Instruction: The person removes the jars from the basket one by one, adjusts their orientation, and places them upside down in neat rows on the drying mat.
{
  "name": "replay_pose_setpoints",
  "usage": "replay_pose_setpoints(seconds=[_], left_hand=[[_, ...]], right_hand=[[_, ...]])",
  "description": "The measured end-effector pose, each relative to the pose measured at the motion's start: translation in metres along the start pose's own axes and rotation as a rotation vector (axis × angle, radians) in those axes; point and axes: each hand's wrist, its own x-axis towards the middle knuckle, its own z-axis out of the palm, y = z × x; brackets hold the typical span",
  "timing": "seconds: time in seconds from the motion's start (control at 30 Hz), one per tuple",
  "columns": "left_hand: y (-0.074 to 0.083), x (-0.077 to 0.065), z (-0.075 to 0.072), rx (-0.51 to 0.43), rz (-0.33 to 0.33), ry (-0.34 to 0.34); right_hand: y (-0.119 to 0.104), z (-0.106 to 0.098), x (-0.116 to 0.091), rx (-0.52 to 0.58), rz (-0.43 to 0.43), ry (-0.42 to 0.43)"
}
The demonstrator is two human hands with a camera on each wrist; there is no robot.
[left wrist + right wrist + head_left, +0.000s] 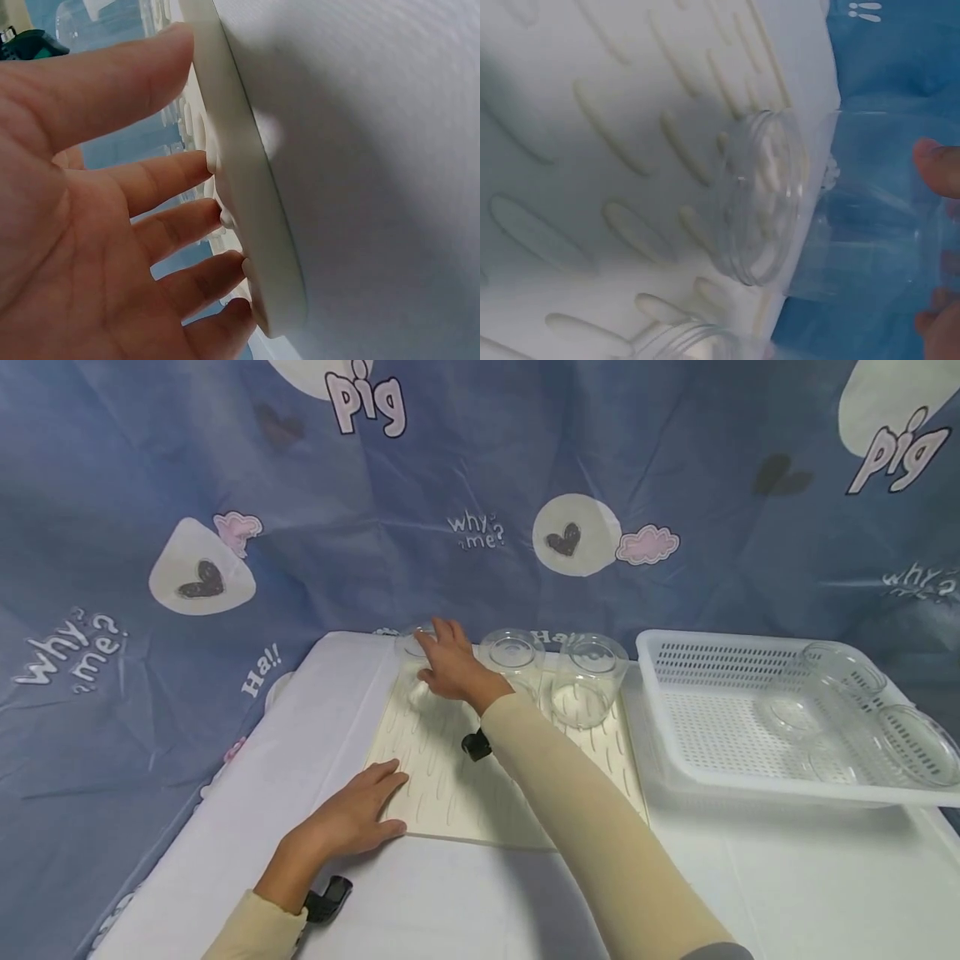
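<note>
At the far left corner of a cream ribbed mat (480, 806), a clear plastic jar (409, 647) stands upside down, its threaded rim towards the mat in the right wrist view. My right hand (453, 667) holds this jar near its upturned bottom, the thumb (934, 166) on one side and the fingers on the other. Two more clear jars, a middle one (512, 650) and a right one (590, 681), stand inverted in the same row. My left hand (348, 817) rests at the mat's near left corner, fingers extended, fingertips on its edge.
A white perforated plastic basket (757, 782) stands right of the mat, with several clear jars (918, 745) lying in its right part. A white cloth (262, 810) covers the table. Behind it hangs a blue printed curtain (420, 543).
</note>
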Motion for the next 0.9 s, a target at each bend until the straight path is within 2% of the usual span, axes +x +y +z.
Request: replay_pose_setpoints(seconds=[0.2,0.6,0.73,0.9], left_hand=[[0.001,-0.002,-0.002,-0.013,-0.01,-0.007],[0.002,0.0,-0.001,-0.017,-0.005,-0.001],[0.0,-0.001,0.0,-0.017,-0.004,-0.002],[-0.002,-0.001,-0.001,-0.007,0.018,0.012]], right_hand=[[0.0,0.005,0.001,-0.067,-0.029,0.052],[0.001,0.013,-0.005,-0.108,0.017,0.117],[-0.005,0.015,-0.005,-0.094,0.034,0.127],[-0.017,0.007,-0.008,-0.111,0.027,0.156]])
